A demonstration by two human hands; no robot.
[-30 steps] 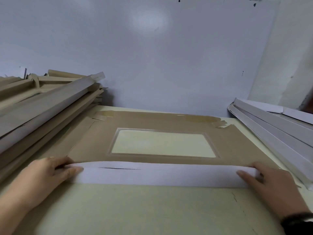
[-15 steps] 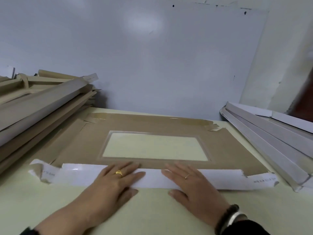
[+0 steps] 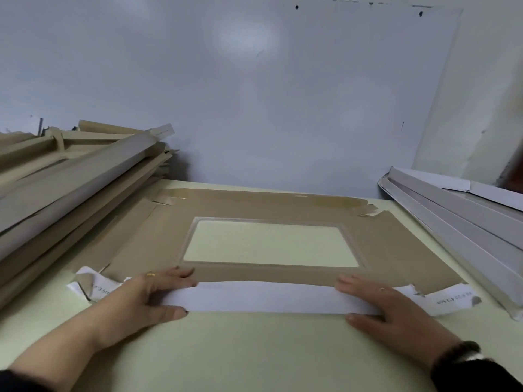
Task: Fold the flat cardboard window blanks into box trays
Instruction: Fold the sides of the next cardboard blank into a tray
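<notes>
A brown cardboard window blank (image 3: 396, 250) lies flat on the pale green table (image 3: 254, 349), its rectangular cut-out in the middle. Its near flap (image 3: 263, 299) is folded over, white side up. My left hand (image 3: 147, 298) presses flat on the flap's left part, fingers straight and reaching onto the brown panel, thumb along the near edge. Over the flap's right part, my right hand (image 3: 387, 304) lies flat in the same way. Small white corner tabs stick out at both ends of the flap.
A tall slanted stack of folded brown trays (image 3: 70, 188) fills the left side. A pile of white flat blanks (image 3: 464, 222) lies at the right. A pale wall stands close behind the table.
Both hands have slid apart from the flap's middle toward its ends, still pressing it down. A second ago they held the flap at its outer ends, lifting it.
</notes>
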